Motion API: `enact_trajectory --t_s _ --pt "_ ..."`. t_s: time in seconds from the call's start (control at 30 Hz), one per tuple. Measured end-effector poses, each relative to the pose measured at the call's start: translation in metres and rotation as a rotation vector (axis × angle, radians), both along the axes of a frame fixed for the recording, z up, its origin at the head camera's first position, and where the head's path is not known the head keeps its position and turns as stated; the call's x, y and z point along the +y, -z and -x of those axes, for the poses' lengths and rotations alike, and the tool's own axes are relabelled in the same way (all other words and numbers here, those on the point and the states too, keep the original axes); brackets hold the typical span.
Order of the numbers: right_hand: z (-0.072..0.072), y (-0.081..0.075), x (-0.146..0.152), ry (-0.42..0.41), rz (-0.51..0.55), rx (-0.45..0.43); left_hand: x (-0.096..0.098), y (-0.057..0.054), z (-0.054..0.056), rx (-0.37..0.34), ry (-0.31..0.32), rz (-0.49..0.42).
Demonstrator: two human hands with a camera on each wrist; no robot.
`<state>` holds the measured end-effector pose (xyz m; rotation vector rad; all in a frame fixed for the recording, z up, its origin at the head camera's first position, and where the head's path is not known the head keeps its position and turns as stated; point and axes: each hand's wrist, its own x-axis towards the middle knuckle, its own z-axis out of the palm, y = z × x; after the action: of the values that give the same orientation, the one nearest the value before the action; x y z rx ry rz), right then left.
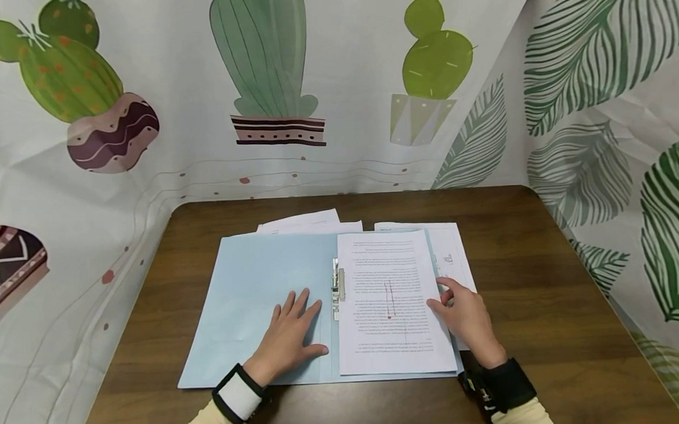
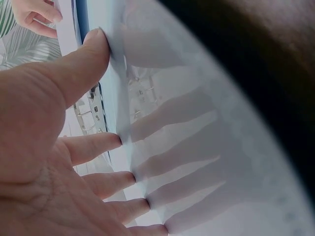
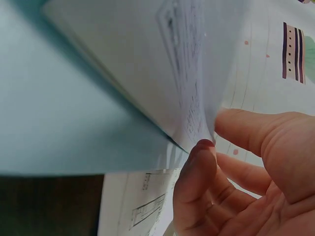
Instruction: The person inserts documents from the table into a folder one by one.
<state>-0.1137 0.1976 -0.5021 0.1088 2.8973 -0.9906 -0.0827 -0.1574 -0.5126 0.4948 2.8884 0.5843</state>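
A light blue folder (image 1: 262, 272) lies spread on the table, with a metal lever clip (image 1: 337, 289) along its spine. On its right half rests a stack of printed sheets (image 1: 379, 349) with red pen marks on the top one. My left hand (image 1: 288, 334) rests with spread fingers on the folder's left cover, and the left wrist view shows its fingertips (image 2: 113, 140) touching the glossy surface. At the stack's right edge my right hand (image 1: 466, 314) pinches paper between thumb and forefinger. The right wrist view shows the sheet (image 3: 206, 64) lifted and bent at that edge.
Loose papers (image 1: 311, 219) stick out behind the folder's top edge. Another printed sheet (image 1: 452, 251) lies partly under the folder's right side. The brown wooden table (image 1: 548, 304) stands against a hanging cloth (image 1: 356, 66) printed with cacti and leaves.
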Motion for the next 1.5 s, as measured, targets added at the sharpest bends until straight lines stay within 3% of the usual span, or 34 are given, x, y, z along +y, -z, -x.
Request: enact_trajectory --t_s 0.3,0.73,1.5 --pt "-0.0019 0.0027 -0.0022 -0.018 -0.036 -0.011 -0.0006 0.0010 0.0004 -0.015 0.002 0.000" --pt "-0.0039 0.0052 -0.0060 -0.041 -0.089 -0.067 -0.0008 0.0050 0.0003 0.016 0.002 0.004" --pt "-0.0026 0.0005 0.0001 -0.055 -0.063 -0.083 -0.0014 0.0039 0.0005 0.027 0.006 0.017"
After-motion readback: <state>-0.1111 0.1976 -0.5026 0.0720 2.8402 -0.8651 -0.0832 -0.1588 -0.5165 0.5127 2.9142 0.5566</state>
